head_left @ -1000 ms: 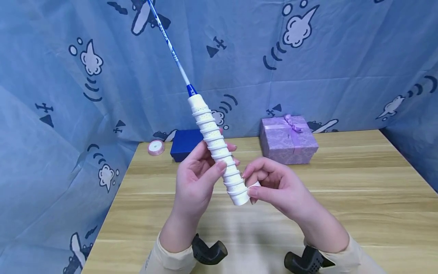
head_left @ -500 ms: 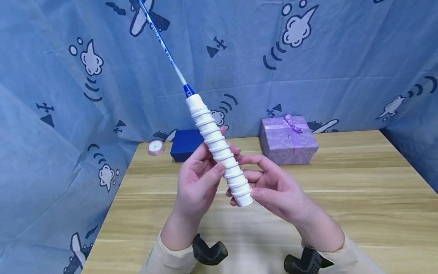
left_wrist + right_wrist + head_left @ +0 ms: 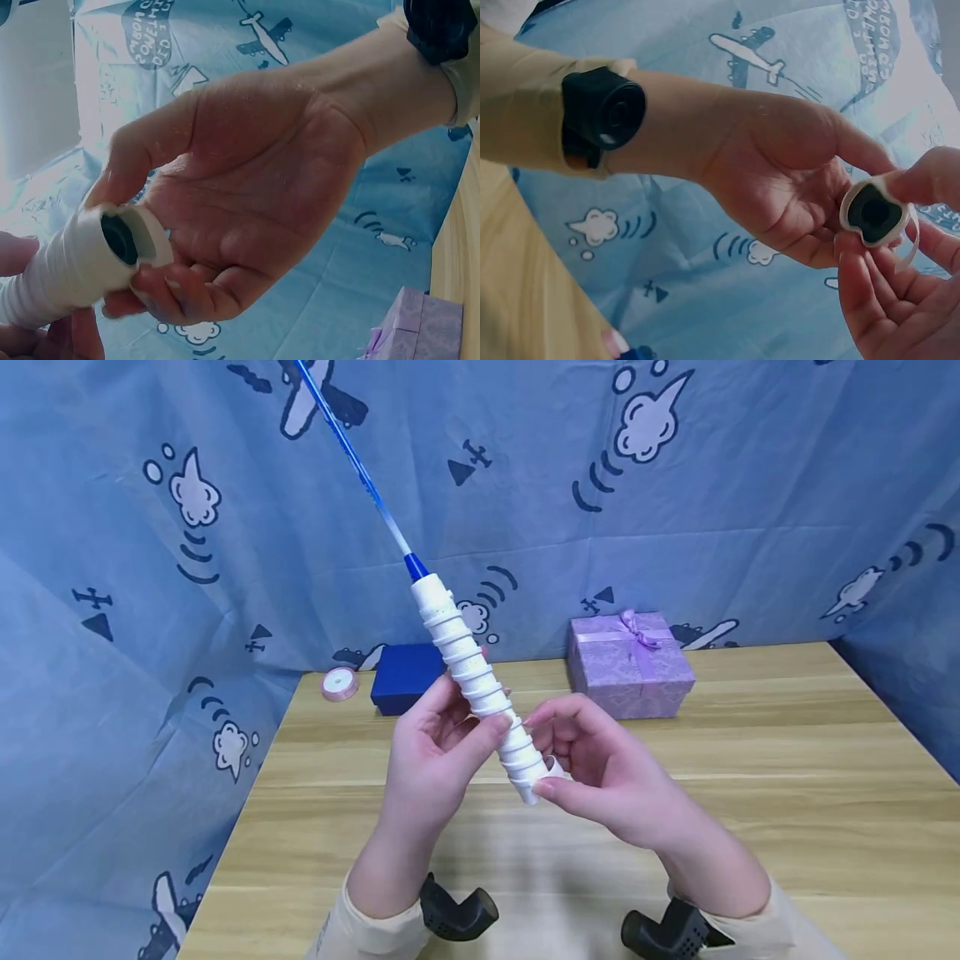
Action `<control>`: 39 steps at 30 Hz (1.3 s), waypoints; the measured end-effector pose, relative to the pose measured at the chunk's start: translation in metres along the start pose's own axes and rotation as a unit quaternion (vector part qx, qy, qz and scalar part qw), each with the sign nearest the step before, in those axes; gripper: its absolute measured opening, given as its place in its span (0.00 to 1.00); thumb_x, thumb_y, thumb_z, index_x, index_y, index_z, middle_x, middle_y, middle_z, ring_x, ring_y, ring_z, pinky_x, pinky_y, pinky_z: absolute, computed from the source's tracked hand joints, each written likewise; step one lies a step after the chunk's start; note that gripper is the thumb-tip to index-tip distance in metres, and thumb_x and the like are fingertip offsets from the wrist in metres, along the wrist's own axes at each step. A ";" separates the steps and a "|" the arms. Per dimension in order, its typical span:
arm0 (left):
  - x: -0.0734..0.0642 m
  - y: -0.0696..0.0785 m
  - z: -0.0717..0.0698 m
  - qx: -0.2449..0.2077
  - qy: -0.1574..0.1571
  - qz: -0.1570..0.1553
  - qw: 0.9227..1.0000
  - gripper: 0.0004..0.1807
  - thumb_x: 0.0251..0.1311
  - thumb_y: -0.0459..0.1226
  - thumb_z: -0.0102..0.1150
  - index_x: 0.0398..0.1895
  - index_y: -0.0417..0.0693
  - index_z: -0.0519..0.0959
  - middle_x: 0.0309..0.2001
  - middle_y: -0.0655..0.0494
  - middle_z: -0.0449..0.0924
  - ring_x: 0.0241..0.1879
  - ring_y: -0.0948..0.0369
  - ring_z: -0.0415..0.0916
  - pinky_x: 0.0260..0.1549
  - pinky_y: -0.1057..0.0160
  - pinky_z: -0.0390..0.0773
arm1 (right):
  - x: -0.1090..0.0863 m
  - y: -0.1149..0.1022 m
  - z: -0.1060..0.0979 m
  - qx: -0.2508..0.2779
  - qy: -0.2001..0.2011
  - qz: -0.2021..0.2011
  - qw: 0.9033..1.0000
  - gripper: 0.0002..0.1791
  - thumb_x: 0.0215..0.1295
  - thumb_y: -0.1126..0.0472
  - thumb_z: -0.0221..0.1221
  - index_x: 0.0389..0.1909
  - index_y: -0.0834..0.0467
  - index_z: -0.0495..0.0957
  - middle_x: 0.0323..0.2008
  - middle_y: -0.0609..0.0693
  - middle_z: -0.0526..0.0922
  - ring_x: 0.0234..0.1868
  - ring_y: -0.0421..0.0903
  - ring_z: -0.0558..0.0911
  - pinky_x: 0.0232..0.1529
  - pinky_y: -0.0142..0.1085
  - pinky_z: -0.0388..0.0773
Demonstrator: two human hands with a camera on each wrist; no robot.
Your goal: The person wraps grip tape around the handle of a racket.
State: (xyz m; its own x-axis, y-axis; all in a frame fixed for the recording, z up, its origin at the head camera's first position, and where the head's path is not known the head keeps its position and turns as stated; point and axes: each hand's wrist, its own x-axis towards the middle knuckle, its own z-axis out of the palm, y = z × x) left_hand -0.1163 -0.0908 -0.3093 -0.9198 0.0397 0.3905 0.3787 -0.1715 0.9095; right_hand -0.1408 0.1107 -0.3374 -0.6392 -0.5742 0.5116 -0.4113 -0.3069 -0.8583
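A badminton racket (image 3: 390,522) slants up to the left, its head outside the head view. White ridged grip tape (image 3: 471,670) spirals round the handle. My left hand (image 3: 427,760) holds the handle near its middle, thumb on the front and fingers behind. At the lower end, my right hand (image 3: 611,777) pinches the tape with its thumb against the butt. A short loose loop of tape (image 3: 555,767) stands off there. The left wrist view shows the tape edge (image 3: 154,234) sticking out past the dark butt; the right wrist view shows the butt (image 3: 876,214) end-on.
Behind my hands on the wooden table (image 3: 787,777) stand a dark blue box (image 3: 405,677) and a lilac gift box (image 3: 632,667) with a ribbon bow. A pink-rimmed ribbon roll (image 3: 340,683) lies at the back left. A patterned blue curtain (image 3: 525,485) hangs behind.
The racket has turned about its length and its shaft leans further left. My right fingers have shifted round the butt, with a loop of tape showing between them now.
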 end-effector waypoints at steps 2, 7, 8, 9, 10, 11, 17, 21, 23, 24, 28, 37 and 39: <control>-0.001 0.000 0.000 0.010 0.005 0.000 1.000 0.32 0.64 0.25 0.63 0.72 0.41 0.71 0.55 0.40 0.78 0.50 0.55 0.80 0.51 0.65 0.84 | 0.001 0.000 0.003 -0.032 0.006 0.001 0.999 0.28 0.59 0.83 0.63 0.60 0.68 0.68 0.43 0.55 0.78 0.43 0.47 0.80 0.44 0.33 0.80; -0.003 0.001 0.000 0.034 0.005 0.014 0.999 0.31 0.64 0.26 0.63 0.72 0.42 0.71 0.48 0.39 0.78 0.46 0.55 0.79 0.47 0.66 0.84 | 0.001 -0.002 0.008 -0.089 0.020 0.005 0.996 0.29 0.55 0.82 0.66 0.58 0.66 0.70 0.43 0.55 0.80 0.45 0.47 0.81 0.47 0.34 0.82; -0.004 0.001 0.000 0.036 0.003 0.017 0.999 0.31 0.65 0.26 0.62 0.72 0.42 0.71 0.48 0.39 0.78 0.45 0.55 0.79 0.47 0.66 0.84 | 0.000 -0.002 0.008 -0.094 0.023 0.007 0.995 0.29 0.55 0.82 0.67 0.57 0.65 0.71 0.44 0.54 0.80 0.45 0.46 0.81 0.47 0.34 0.82; -0.004 0.002 0.000 0.038 -0.002 0.019 0.999 0.31 0.65 0.25 0.62 0.72 0.41 0.71 0.48 0.39 0.78 0.45 0.55 0.79 0.48 0.66 0.84 | 0.000 -0.002 0.009 -0.100 0.026 0.009 0.995 0.29 0.55 0.82 0.68 0.56 0.64 0.72 0.44 0.54 0.80 0.45 0.46 0.81 0.47 0.34 0.82; -0.004 0.002 0.000 0.040 -0.007 0.021 0.999 0.31 0.65 0.25 0.62 0.72 0.41 0.70 0.48 0.38 0.78 0.45 0.56 0.79 0.48 0.65 0.84 | -0.001 -0.002 0.008 -0.106 0.028 0.010 0.994 0.29 0.54 0.81 0.68 0.56 0.64 0.72 0.44 0.54 0.80 0.45 0.46 0.81 0.46 0.34 0.82; -0.004 0.002 0.000 0.042 -0.012 0.023 0.999 0.31 0.65 0.25 0.62 0.73 0.40 0.70 0.48 0.38 0.78 0.46 0.56 0.79 0.49 0.65 0.84 | -0.002 -0.003 0.008 -0.111 0.031 0.011 0.993 0.28 0.54 0.81 0.69 0.55 0.64 0.73 0.44 0.53 0.80 0.44 0.46 0.81 0.46 0.34 0.82; -0.002 0.002 -0.001 0.036 -0.040 0.039 0.998 0.32 0.66 0.26 0.63 0.72 0.38 0.66 0.50 0.35 0.79 0.49 0.51 0.82 0.51 0.61 0.85 | -0.005 -0.005 0.008 -0.117 0.042 0.017 0.992 0.28 0.51 0.81 0.71 0.52 0.63 0.73 0.44 0.53 0.78 0.44 0.46 0.80 0.46 0.33 0.82; -0.001 0.001 0.000 0.004 -0.035 0.037 0.999 0.30 0.65 0.27 0.65 0.65 0.41 0.61 0.52 0.32 0.82 0.53 0.48 0.84 0.53 0.58 0.85 | -0.006 -0.005 0.009 -0.109 0.048 0.002 0.993 0.28 0.52 0.81 0.71 0.52 0.64 0.73 0.44 0.53 0.78 0.43 0.45 0.80 0.46 0.32 0.81; -0.001 0.000 0.001 -0.008 -0.026 0.030 0.999 0.29 0.65 0.26 0.64 0.63 0.44 0.60 0.53 0.32 0.82 0.53 0.48 0.84 0.54 0.58 0.84 | -0.006 -0.005 0.010 -0.108 0.052 -0.010 0.993 0.28 0.52 0.81 0.71 0.53 0.64 0.73 0.44 0.53 0.78 0.42 0.45 0.81 0.46 0.31 0.81; -0.001 0.000 0.002 -0.008 -0.019 0.027 0.999 0.29 0.64 0.25 0.64 0.63 0.44 0.61 0.54 0.33 0.82 0.54 0.48 0.84 0.54 0.57 0.84 | -0.006 -0.005 0.011 -0.110 0.055 -0.014 0.992 0.28 0.52 0.81 0.71 0.53 0.64 0.73 0.43 0.54 0.79 0.42 0.45 0.81 0.46 0.31 0.81; 0.000 -0.002 0.004 0.005 0.012 0.017 1.000 0.33 0.60 0.23 0.65 0.65 0.43 0.63 0.57 0.40 0.80 0.51 0.51 0.80 0.50 0.59 0.85 | -0.005 -0.004 0.014 -0.142 0.070 -0.010 0.987 0.28 0.52 0.79 0.72 0.53 0.63 0.74 0.42 0.54 0.79 0.40 0.44 0.81 0.45 0.30 0.81; -0.001 -0.005 0.004 0.050 0.044 0.036 0.997 0.33 0.59 0.24 0.66 0.67 0.42 0.67 0.57 0.45 0.76 0.50 0.51 0.77 0.48 0.58 0.86 | -0.002 -0.002 0.016 -0.232 0.095 0.019 0.968 0.25 0.52 0.72 0.76 0.48 0.61 0.75 0.41 0.48 0.80 0.35 0.42 0.80 0.37 0.31 0.81; -0.001 -0.006 0.004 0.055 0.046 0.043 0.996 0.32 0.59 0.24 0.66 0.67 0.42 0.67 0.57 0.46 0.76 0.50 0.51 0.77 0.47 0.58 0.86 | -0.002 -0.002 0.016 -0.239 0.104 0.022 0.965 0.25 0.52 0.72 0.76 0.48 0.61 0.75 0.41 0.48 0.81 0.34 0.42 0.80 0.37 0.31 0.81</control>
State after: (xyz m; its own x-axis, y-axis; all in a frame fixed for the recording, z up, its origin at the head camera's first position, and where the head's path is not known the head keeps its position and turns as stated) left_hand -0.1170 -0.0857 -0.3142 -0.8871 -0.0625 0.4574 0.4608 -0.0604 0.8855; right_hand -0.1284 0.1005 -0.3370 -0.7586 -0.3991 0.5151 -0.6021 0.1271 -0.7882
